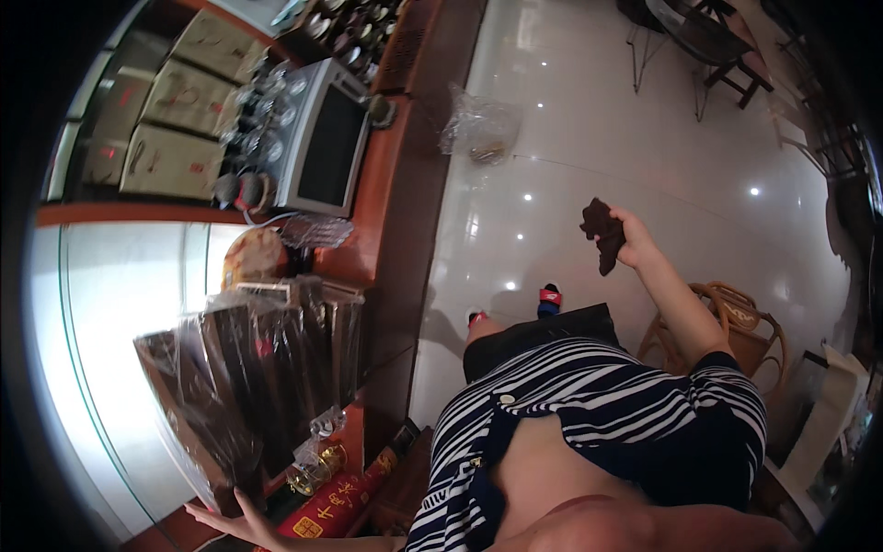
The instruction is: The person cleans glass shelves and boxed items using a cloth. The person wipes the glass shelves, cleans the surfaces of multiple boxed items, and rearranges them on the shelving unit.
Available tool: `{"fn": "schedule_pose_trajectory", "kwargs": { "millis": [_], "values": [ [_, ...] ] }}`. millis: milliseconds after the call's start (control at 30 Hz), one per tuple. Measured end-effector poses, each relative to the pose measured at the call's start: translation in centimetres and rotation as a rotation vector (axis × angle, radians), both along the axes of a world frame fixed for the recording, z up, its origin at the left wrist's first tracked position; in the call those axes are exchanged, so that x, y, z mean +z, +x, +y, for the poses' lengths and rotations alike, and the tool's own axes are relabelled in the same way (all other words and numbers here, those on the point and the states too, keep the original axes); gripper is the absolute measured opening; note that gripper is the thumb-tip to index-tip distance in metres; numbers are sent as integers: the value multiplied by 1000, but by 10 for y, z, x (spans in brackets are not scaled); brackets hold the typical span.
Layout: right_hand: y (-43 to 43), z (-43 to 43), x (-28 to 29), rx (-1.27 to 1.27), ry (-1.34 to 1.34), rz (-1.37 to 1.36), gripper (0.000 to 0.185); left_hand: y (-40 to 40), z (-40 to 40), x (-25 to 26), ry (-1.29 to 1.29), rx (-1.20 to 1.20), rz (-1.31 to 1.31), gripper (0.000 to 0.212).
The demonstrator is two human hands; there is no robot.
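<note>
Out over the floor, my right hand [633, 238] grips a crumpled dark brown cloth [604, 234]. My left hand [241, 526] is stretched to the lower left with its fingers apart and nothing held in it. It is against or very close to the lower end of a row of dark brown boxes [241, 379] in clear plastic wrap; contact is hard to tell. These boxes lean side by side on a reddish-brown wooden cabinet [352, 252]. Near that hand lie a red package with gold characters [338, 507] and a gold-coloured ornament [317, 469].
Farther along the cabinet are a silver microwave-like appliance [324, 138] with glassware [265, 114] on top, and beige gift bags [176, 159]. A clear plastic bag [483, 127] lies on the glossy tiled floor [586, 138]. A rattan chair [738, 324] stands at my right.
</note>
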State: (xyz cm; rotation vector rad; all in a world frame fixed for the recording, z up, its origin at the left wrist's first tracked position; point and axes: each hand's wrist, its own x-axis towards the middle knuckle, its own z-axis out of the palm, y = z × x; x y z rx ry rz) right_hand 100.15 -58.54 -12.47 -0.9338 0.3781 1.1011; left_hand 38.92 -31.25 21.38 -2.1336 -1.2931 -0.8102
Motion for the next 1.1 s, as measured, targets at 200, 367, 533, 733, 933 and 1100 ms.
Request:
{"fn": "schedule_pose_trajectory", "kwargs": {
  "millis": [200, 367, 533, 733, 933, 1100],
  "values": [
    [76, 22, 23, -213, 361, 211, 35, 58, 8, -59, 267, 205, -173, 84],
    [141, 77, 28, 79, 522, 119, 45, 22, 19, -111, 435, -27, -750, 68],
    [251, 98, 14, 177, 388, -44, 46, 119, 50, -149, 437, 442, -794, 63],
    [359, 116, -6, 8, 172, 12, 42, 198, 9, -128, 407, 481, -1141, 73],
    [427, 179, -24, 94, 231, 169, 39, 228, -6, -94, 365, 608, -1096, 71],
    [475, 254, -37, 438, 121, -67, 33, 262, -13, -96, 282, 728, -1106, 72]
  ]
}}
